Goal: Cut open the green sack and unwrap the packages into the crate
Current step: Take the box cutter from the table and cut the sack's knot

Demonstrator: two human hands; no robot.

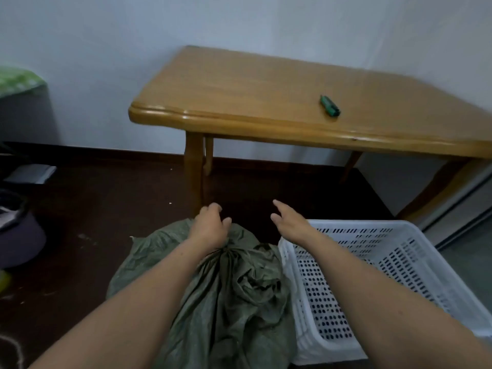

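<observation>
A crumpled green sack (234,294) stands on the dark floor in front of me, its neck gathered and tied near the top. My left hand (209,227) hovers over the sack's far top edge, fingers curled and holding nothing. My right hand (288,222) is stretched out beside it with fingers apart, above the gap between the sack and a white perforated plastic crate (372,278). The crate sits on the floor to the right, touching the sack, and looks empty. A small green utility knife (330,105) lies on the wooden table (239,89) behind.
The table stands against a pale wall, its legs (194,171) just beyond the sack. A dark round container (18,235) and papers (30,173) sit on the floor at left. A green checked cloth (18,81) covers something at far left. A sliding door track (466,209) runs at right.
</observation>
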